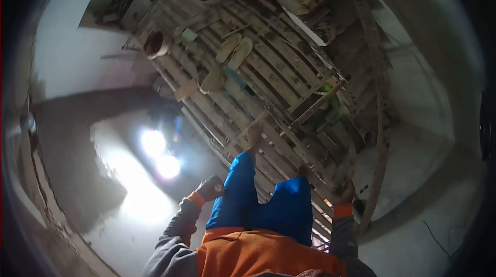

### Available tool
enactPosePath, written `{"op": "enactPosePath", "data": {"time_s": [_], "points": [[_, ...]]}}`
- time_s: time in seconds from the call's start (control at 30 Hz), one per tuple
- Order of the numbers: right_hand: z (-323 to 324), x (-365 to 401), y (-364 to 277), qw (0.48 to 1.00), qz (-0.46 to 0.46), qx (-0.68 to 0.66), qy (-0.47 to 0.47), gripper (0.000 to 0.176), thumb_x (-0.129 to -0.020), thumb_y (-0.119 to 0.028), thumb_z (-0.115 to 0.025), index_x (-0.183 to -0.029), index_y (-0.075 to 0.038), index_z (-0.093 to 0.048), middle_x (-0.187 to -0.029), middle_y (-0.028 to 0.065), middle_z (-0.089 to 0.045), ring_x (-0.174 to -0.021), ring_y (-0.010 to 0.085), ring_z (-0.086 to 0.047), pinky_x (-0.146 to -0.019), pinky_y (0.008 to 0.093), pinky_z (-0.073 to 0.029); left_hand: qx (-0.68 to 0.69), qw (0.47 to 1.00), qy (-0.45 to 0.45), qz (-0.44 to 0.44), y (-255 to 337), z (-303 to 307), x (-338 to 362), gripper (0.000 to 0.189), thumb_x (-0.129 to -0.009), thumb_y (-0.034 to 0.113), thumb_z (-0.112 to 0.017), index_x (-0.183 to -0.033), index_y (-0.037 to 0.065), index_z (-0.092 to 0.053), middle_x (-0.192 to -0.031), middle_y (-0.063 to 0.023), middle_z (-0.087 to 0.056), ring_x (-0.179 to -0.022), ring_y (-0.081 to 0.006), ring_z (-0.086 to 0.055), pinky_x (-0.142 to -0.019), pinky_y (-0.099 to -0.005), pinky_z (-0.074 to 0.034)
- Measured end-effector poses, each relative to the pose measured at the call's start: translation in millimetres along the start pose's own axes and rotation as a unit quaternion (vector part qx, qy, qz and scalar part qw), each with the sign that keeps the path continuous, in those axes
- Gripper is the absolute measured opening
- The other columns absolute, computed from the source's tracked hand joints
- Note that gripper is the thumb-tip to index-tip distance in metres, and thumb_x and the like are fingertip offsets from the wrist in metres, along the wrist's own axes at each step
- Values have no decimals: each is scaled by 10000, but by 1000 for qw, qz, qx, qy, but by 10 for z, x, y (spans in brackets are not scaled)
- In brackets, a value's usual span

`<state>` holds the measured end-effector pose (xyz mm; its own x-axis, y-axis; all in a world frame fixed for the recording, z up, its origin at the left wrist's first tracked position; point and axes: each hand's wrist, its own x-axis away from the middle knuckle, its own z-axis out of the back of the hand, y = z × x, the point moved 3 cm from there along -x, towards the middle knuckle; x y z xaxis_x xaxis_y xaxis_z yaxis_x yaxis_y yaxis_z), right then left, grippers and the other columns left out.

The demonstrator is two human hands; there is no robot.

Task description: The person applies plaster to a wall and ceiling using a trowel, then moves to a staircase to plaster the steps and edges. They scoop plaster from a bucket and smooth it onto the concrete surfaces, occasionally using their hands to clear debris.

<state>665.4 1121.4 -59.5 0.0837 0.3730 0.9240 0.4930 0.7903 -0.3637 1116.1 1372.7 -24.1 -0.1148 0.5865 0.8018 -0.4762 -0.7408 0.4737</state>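
Observation:
My left hand (211, 188) is closed in a fist beside my left knee, near the grey wall. A small pale spot shows at its fingers, but I cannot make out what it holds, if anything. On the other side, my right hand (345, 191) hangs low past my right leg with its fingers curled. Something dim and blurred is at those fingers; its kind does not show. Below me is a slatted wooden platform (279, 70), and my bare foot (254, 136) rests on its slats.
A pair of flip-flops (239, 53) lies on the slats. A bucket (164, 47) stands at the platform's left edge. Two bright lights (160, 154) glare against the left wall (67, 132), which has darker and lighter patches. Gaps run between the slats. A long beam (381, 122) curves along the right.

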Motion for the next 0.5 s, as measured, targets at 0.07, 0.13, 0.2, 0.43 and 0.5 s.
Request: {"op": "enactPosePath", "data": {"time_s": [0.07, 0.13, 0.2, 0.43, 0.5], "points": [[-392, 26, 224, 1000, 6, -16, -9, 176, -875, -290, -534, -1003, -174, -569, -813, -18, -608, -621, 118, -560, -447, 262, -405, 4, 1000, -8, -19, -70, 295, -56, 228, -690, 279, -709, -844, 118, -660, -919, -74, -614, -890, -249, -597, -801, -351, -477], [-738, 68, 435, 999, 9, -24, -21, 185, -876, -299, -539, -1008, -173, -573, -824, -18, -613, -632, 118, -565, -455, 250, -414, -54, 995, -78, -31, -24, 581, -159, 248, -695, 323, -707, -849, 129, -685, -920, -61, -621, -870, -230, -608, -794, -347, -481], [-1011, 136, 666, 998, -10, -55, -11, 195, -872, -298, -553, -1013, -165, -572, -843, -16, -619, -657, 127, -579, -469, 257, -430, -79, 989, -124, -34, -71, 725, -240, 262, -690, 344, -714, -844, 133, -690, -918, -51, -623, -866, -216, -609, -797, -346, -480], [-1421, 292, 1124, 999, -18, -44, -24, 232, -828, -265, -592, -1028, -152, -559, -878, -4, -616, -686, 181, -580, -474, 312, -429, -94, 975, -193, -56, -324, 933, -537, 277, -694, 379, -696, -842, 146, -674, -835, -16, -630, -806, -204, -608, -759, -337, -478], [-1305, 233, 1209, 999, -8, -14, -43, 237, -822, -270, -594, -1021, -145, -558, -888, 3, -611, -688, 177, -572, -473, 313, -418, -150, 967, -200, -51, -285, 977, -533, 273, -696, 382, -689, -837, 150, -667, -824, -13, -630, -790, -204, -607, -738, -336, -478]]}}
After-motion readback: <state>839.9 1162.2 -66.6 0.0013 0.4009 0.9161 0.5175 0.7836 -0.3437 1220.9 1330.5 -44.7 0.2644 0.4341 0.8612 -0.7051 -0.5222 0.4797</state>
